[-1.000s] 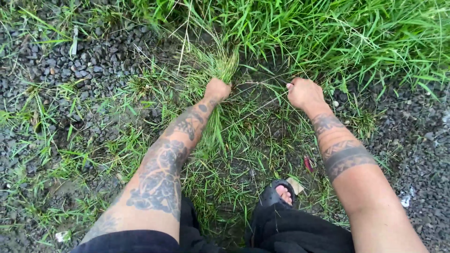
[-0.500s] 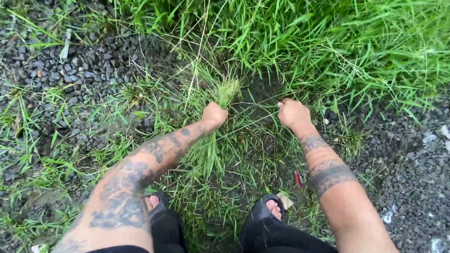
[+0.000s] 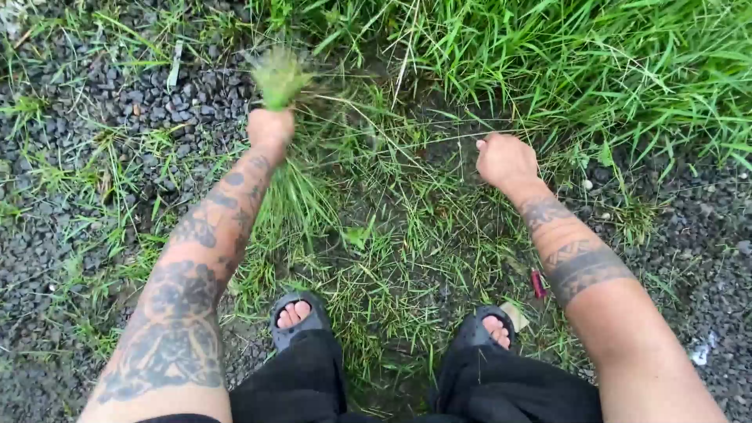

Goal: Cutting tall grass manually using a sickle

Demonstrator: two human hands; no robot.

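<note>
I see my left hand (image 3: 270, 129) clenched on a frayed grass tuft (image 3: 280, 77) over coarse gravel (image 3: 94, 117); my right hand (image 3: 505, 159) fisted, contents unclear.

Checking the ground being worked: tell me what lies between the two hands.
In the head view, between the left hand and right hand: thin grass over dark soil.

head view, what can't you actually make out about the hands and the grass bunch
- Head view: the green grass bunch tip is motion-blurred above the closed left hand.
- Whatever the closed right hand holds is hidden by its curled fingers.
- Small red object on the ground: too small to identify.
- Both elbows are cut off by the bottom edge.
</note>
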